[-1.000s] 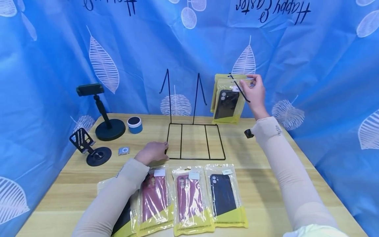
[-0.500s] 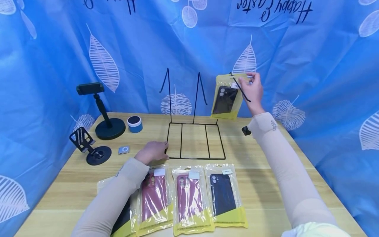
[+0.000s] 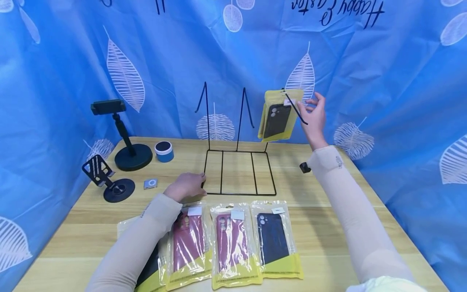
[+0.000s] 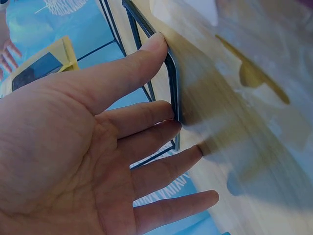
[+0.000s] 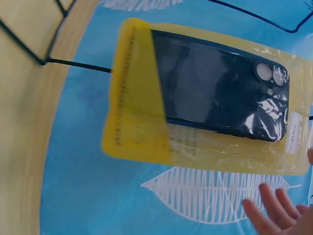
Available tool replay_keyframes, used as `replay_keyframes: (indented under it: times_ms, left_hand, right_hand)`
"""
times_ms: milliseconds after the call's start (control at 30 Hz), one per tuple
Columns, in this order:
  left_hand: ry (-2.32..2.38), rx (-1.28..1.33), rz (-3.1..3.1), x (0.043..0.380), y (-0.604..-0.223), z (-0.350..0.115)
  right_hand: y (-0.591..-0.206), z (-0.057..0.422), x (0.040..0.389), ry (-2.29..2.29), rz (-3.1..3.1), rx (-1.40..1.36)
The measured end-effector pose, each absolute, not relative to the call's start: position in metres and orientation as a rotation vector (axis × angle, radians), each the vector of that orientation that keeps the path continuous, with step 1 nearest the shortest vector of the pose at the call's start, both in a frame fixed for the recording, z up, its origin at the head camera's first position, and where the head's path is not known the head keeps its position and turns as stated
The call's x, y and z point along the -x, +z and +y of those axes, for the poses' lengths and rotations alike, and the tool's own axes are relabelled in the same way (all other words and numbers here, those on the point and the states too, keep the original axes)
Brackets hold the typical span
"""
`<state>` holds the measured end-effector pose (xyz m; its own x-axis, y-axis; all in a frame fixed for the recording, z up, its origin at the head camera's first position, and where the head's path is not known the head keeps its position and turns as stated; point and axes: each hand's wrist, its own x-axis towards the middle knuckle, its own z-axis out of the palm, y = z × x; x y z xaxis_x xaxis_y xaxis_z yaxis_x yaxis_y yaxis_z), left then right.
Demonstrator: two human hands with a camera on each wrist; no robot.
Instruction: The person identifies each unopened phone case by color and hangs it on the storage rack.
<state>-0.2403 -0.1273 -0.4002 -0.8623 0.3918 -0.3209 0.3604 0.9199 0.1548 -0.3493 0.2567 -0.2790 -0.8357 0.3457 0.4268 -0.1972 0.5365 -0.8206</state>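
Observation:
My left hand [image 3: 185, 186] rests at the near left corner of a black wire display rack [image 3: 237, 194], thumb and fingertips touching its base wire. Its fingers are nearly straight and spread in the left wrist view. From the rack's right hook hang packaged dark phone cases [image 3: 277, 121] in clear-and-yellow zip bags, one behind another. My right hand [image 3: 314, 123] is beside the top right of the front bag, fingers loosely bent and holding nothing. In the right wrist view, its fingers [image 5: 264, 220] show apart from the bag.
Along the table front lie bagged phone cases: a black one [image 3: 151, 263] partly under the left sleeve, two pink ones [image 3: 187, 243] and a dark blue one [image 3: 273, 239]. Phone stands [image 3: 133, 157], a blue jar [image 3: 164, 152] and a small music player [image 3: 150, 183] stand left.
My right hand has let go of the bag's top edge and moved slightly away to the right. The bags now hang from the hook. My left hand stays at the rack's corner.

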Motion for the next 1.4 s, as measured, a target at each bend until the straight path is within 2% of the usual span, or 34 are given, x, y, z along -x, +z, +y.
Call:
replay_keyframes:
  times_ms: [133, 500, 667, 800, 933, 1400]
  left_hand:
    - [0.131, -0.544, 2.726, 0.241, -0.4, -0.128]
    - [0.132, -0.55, 2.73, 0.24, -0.399, -0.128]
    - [0.117, -0.563, 2.733, 0.24, -0.397, -0.127]
    - [0.107, -0.561, 2.731, 0.24, -0.397, -0.127]
    - [0.111, -0.557, 2.724, 0.24, -0.399, -0.127]
    - [0.135, -0.545, 2.724, 0.239, -0.398, -0.127]
  right_hand:
    - [-0.296, 0.262, 0.331, 1.267, -2.298, 0.088]
    - [-0.334, 0.254, 0.252, 1.296, -2.453, -0.147]
    - [-0.344, 0.252, 0.229, 1.051, -2.819, -0.23]
    - [-0.363, 0.252, 0.22, 0.707, -3.189, -0.424]
    - [-0.385, 0.248, 0.215, 0.571, -3.398, -0.532]
    - [-0.405, 0.244, 0.211, 0.504, -3.522, -0.58]
